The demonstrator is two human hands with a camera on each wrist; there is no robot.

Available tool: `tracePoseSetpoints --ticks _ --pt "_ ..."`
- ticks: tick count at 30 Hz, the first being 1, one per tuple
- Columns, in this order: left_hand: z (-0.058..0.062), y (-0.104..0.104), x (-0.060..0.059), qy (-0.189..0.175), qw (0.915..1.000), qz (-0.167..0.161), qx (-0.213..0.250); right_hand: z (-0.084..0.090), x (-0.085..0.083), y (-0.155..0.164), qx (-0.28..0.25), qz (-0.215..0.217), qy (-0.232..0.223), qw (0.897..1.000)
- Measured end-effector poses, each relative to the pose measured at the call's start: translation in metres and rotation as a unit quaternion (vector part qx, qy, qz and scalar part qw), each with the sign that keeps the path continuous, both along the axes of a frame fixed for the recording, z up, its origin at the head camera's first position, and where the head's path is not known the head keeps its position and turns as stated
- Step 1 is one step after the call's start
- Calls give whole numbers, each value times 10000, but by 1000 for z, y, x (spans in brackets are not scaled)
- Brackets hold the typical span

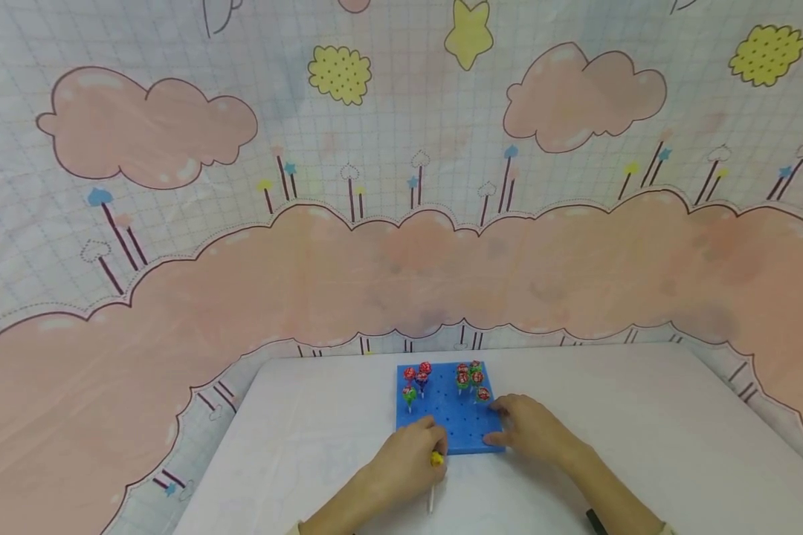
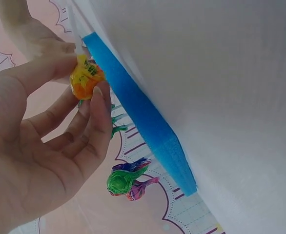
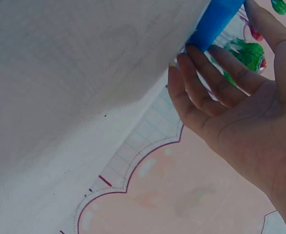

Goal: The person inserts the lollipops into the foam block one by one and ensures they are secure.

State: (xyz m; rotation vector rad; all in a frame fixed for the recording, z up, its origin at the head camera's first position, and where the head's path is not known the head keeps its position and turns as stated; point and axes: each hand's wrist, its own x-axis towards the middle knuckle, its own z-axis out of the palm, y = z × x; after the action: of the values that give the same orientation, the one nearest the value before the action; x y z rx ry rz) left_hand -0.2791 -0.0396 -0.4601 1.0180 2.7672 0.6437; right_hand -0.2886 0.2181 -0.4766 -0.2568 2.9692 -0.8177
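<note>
My left hand [image 1: 408, 457] pinches a lollipop in a yellow and orange wrapper [image 2: 86, 80] between thumb and fingers, in front of the blue board. Its white stick [image 1: 431, 499] points toward me. The blue board [image 1: 450, 407] lies on the table and has rows of small holes. My right hand [image 1: 531, 427] touches the board's near right corner with fingers spread and mostly straight. Several wrapped lollipops stand in the board: red, purple and green ones [image 1: 409, 394] at the far left, and red and green ones [image 1: 483, 394] at the far right.
The white table [image 1: 308, 416] extends to both sides of the board. Behind it hangs a cloth [image 1: 401, 275] printed with clouds. Part of a dark object [image 1: 595, 521] shows beside my right forearm at the near edge.
</note>
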Motion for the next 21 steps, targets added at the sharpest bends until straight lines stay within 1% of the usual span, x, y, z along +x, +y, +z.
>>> tracePoseSetpoints --ticks 4,10,13,16,20,21 --pt "2 0 0 63 9999 41 138 0 1 0 -17 -14 12 10000" --pt "7 0 0 198 9990 228 327 0 1 0 -11 5 47 10000" --pt "14 -2 -2 283 9981 272 484 0 2 -1 9 -7 55 10000" --pt "23 -6 -6 480 9958 321 705 0 2 -1 48 -29 56 10000" --pt "33 -12 -10 836 9896 325 1125 -1 2 -1 32 -56 32 10000" --pt "35 -13 -11 876 9879 302 1245 -1 2 -1 15 -62 22 10000"
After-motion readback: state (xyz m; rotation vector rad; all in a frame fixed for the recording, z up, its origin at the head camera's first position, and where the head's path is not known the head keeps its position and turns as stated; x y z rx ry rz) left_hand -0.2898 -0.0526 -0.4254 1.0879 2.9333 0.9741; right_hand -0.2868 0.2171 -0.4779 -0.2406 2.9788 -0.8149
